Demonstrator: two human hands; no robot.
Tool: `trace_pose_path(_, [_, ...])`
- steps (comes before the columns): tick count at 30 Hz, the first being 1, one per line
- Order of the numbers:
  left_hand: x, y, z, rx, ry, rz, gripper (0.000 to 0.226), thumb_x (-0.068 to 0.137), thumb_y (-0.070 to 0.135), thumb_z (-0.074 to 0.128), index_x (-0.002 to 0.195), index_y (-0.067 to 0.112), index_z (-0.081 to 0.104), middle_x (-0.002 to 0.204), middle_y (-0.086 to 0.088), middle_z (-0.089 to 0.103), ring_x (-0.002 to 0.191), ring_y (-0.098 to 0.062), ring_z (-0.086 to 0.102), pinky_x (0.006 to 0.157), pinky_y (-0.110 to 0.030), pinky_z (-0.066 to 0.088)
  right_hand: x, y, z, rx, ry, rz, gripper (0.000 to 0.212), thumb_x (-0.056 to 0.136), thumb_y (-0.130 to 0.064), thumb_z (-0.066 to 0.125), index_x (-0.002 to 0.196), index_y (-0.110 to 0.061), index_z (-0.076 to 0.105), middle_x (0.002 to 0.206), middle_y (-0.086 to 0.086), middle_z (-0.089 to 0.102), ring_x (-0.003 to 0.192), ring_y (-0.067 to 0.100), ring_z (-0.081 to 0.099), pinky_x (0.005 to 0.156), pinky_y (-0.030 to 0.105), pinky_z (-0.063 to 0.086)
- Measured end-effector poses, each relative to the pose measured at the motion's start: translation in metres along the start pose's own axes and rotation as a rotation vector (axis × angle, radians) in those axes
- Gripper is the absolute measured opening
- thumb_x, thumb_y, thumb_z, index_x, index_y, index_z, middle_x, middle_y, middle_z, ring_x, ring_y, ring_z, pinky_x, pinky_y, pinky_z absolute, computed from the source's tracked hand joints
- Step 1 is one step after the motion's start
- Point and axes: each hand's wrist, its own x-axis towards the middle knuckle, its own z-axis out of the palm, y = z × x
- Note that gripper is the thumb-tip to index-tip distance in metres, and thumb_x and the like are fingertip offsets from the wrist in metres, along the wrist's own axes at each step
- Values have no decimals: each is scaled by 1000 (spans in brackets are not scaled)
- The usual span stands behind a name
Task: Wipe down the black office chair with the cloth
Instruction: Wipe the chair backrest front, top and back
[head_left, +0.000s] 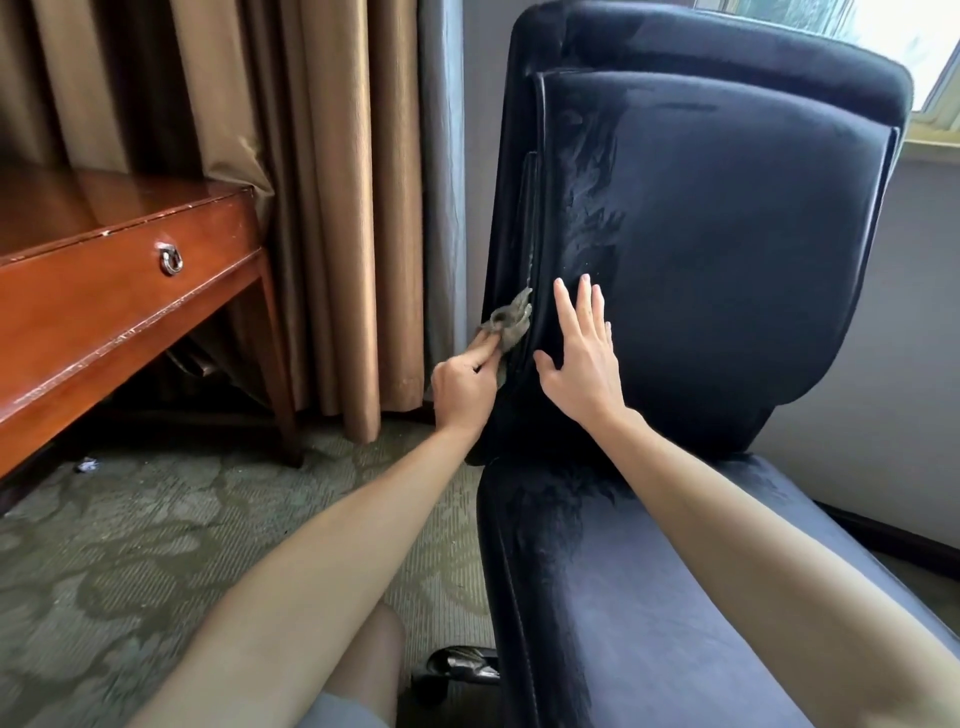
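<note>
The black office chair (727, 249) fills the right half of the head view, its padded backrest upright and its seat (649, 623) running toward me. My left hand (462, 389) grips a small grey cloth (506, 325) and presses it against the left side edge of the backrest. My right hand (582, 364) lies flat on the backrest's front, fingers spread, holding nothing. Pale dusty streaks mark the backrest just above my right hand and the near left part of the seat.
A reddish wooden desk (104, 291) with a drawer ring pull (170, 260) stands at left. Brown curtains (311, 156) hang behind it, down to the patterned carpet (156, 545). A window (924, 52) is at top right. A chair caster (457, 670) shows near my knee.
</note>
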Motion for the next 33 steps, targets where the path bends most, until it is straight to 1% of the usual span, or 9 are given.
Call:
trace_pose_path(3, [25,24,-5,-68,221,-23,29,94,6,58,121,9,66,111,0,70,94,-5,63,81,0,39,-1,2,-2,-5,-9,-1,85,88,-11,59,154,-22,6,161,6,-4,148,23,-10,118,53,15])
trace_pose_path(6, [54,34,-19,-78,339,-33,32,93,1,54,121,9,68,113,-8,71,98,-7,63,81,1,39,-3,4,-3,-17,-12,-9,85,88,-10,59,154,-21,7,161,7,-2,148,23,-8,116,54,21])
trace_pose_path(11, [56,16,-25,-33,351,-88,31,93,-1,54,118,11,70,112,-8,72,105,-19,66,86,-5,41,-2,4,-4,-3,-26,2,85,88,-11,59,154,-23,7,161,5,-3,148,22,-8,114,53,27])
trace_pose_path(14, [43,17,-19,-64,287,-117,31,94,3,54,119,13,69,114,-6,71,108,-18,65,93,-16,47,-2,6,-7,-2,-39,-3,84,89,-11,59,154,-23,7,162,4,-3,148,22,-7,112,53,30])
trace_pose_path(20, [33,30,5,-43,-36,-52,42,93,31,64,133,19,59,132,0,62,125,-10,53,102,-11,35,-3,6,-8,14,-51,-5,86,87,-12,60,153,-24,7,162,4,-4,148,20,-8,108,52,37])
trace_pose_path(24, [32,26,13,36,-44,-37,41,94,23,64,134,19,58,132,1,62,124,-10,54,87,7,27,-4,6,-12,1,-63,-3,85,89,-16,60,154,-24,6,161,6,-6,148,23,-9,113,56,27])
trace_pose_path(28, [32,22,7,92,-31,-29,30,93,9,62,122,16,67,123,-3,66,106,-2,60,85,3,38,-3,8,-10,-38,-71,31,91,89,-31,63,153,-29,-2,160,8,-15,146,28,-16,113,62,12])
trace_pose_path(31, [19,0,-4,192,-127,-42,29,92,2,58,116,16,70,116,-4,70,110,-16,65,96,-16,47,-2,8,-6,-39,-80,45,95,88,-34,65,153,-29,-5,159,9,-17,146,30,-18,112,64,14])
trace_pose_path(33, [0,-26,-12,268,-179,-96,31,91,0,56,114,15,70,115,-4,70,110,-15,65,89,-4,42,-2,7,-2,-37,-74,45,96,88,-32,66,153,-28,-5,159,10,-16,146,31,-17,112,65,14])
